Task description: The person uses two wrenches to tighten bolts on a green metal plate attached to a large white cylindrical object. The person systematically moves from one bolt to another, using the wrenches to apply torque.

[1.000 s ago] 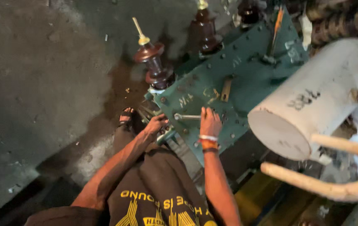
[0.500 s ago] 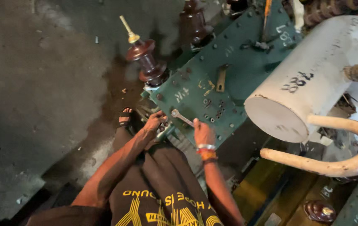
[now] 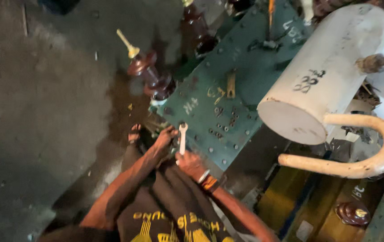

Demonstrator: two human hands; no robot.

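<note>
We look down on a dark green steel transformer lid (image 3: 245,89), its paint scuffed, chalk-marked and studded with bolts, and we take it as our landmark. Our right hand (image 3: 191,163) is clenched around the lower end of a silver open-ended spanner (image 3: 183,138), which stands nearly upright with its head at the lid's near corner edge. Our left hand (image 3: 165,138) sits just beside the spanner at that same corner, fingers curled against the edge; we cannot tell whether it grips anything there. An orange and white wristband (image 3: 206,180) circles the right wrist. At the lid's left edge a brown ribbed porcelain bushing (image 3: 149,76) tilts outward with a brass stud at its tip, and a second one (image 3: 198,27) stands further along. Over the lid's right side lies a cream cylindrical tank (image 3: 326,76), with a curved cream pipe (image 3: 362,154) looping below its end. Left of the lid spreads a grey concrete floor (image 3: 44,112), stained dark and oily close to the lid. A sandalled foot (image 3: 134,133) rests on that floor just below the bushing.
</note>
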